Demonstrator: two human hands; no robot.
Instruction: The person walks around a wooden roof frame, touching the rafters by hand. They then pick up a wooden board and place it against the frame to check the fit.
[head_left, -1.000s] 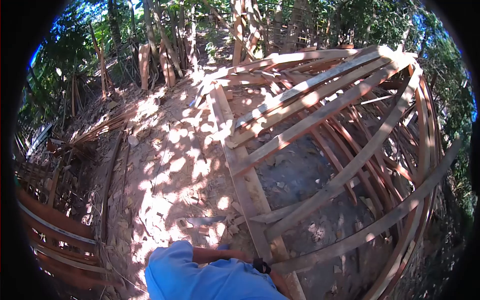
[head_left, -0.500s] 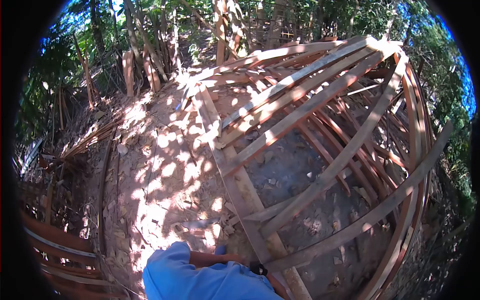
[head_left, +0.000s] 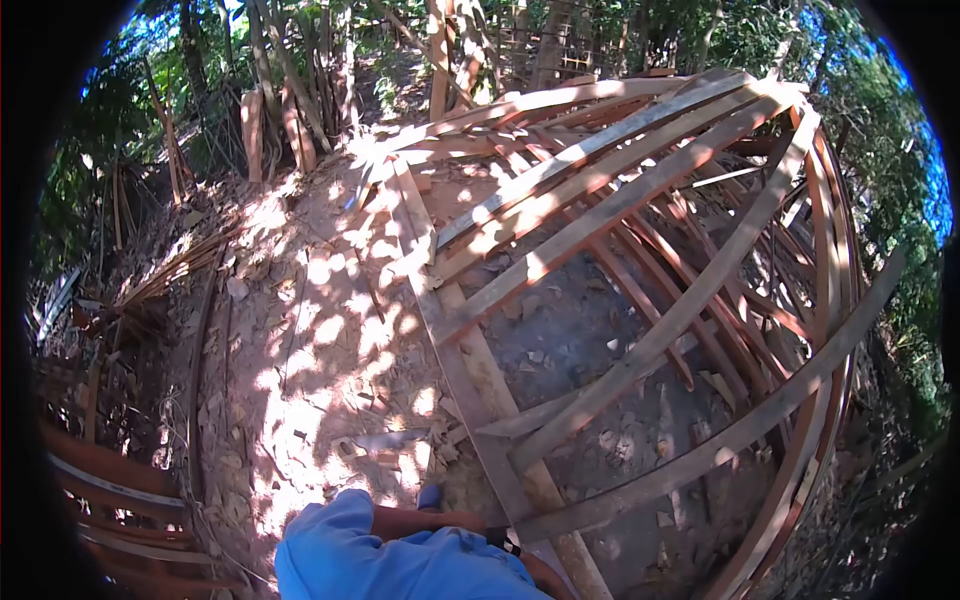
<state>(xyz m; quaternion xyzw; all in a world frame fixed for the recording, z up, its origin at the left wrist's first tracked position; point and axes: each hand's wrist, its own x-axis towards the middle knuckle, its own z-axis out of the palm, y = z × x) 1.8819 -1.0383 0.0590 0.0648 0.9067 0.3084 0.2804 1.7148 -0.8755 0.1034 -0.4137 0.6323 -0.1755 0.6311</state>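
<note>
Over the last second the whole scene slides slightly left, yet the blue sleeve [head_left: 345, 550] and wristwatch [head_left: 503, 541] stay low at the near end of the base beam [head_left: 465, 365] of the curved wooden frame [head_left: 690, 300], so the work holds there. The left hand [head_left: 545, 580] is cut off at the bottom edge. I cannot tell whether its fingers are clenched or released, and the right hand is out of view.

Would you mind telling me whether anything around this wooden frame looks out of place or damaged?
Nothing looks broken on the curved wooden frame. The ground beside it is littered with wood scraps and dry leaves, and a flat grey strip, perhaps a blade, lies loose among them just ahead of the person's forearm.
</note>
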